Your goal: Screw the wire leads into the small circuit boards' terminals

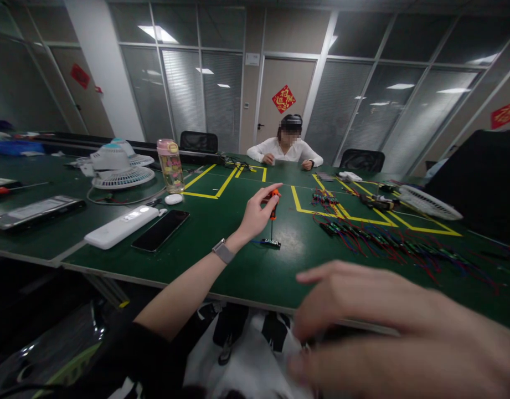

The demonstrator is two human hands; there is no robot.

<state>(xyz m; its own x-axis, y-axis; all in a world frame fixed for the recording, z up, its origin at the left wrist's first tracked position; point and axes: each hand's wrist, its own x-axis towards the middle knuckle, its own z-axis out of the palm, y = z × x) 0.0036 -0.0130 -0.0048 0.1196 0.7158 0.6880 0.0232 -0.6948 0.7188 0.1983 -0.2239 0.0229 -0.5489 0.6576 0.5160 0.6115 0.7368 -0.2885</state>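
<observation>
We find one circuit board (272, 244) lying on the green worktop (246, 277), inward of the front edge and near the middle of the stretch in view; the left grip (255, 215) is closed around the orange handle of a screwdriver (274, 208), which stands upright with its shaft pointing down at the board; we see the tip end at or just above the board, but cannot confirm contact. We see the right grip (375, 316) blurred across the front edge, to the right of the board; its fingers are apart, nothing shows in it, and it does not steady the board.

We judge the work on this board to be under way; the tool is in position, but the detail at the tip is too small to show whether anything is turned or seated; we judge that any remaining turning and the withdrawal of the tool are left.

Toward the right edge we note a long row of wired boards (387, 244) with red and blue leads; a smaller board cluster (325, 198) lies behind it, by the yellow tape (295, 199); we cannot tell which boards are finished and which wait, so overall progress stays undetermined.
</observation>
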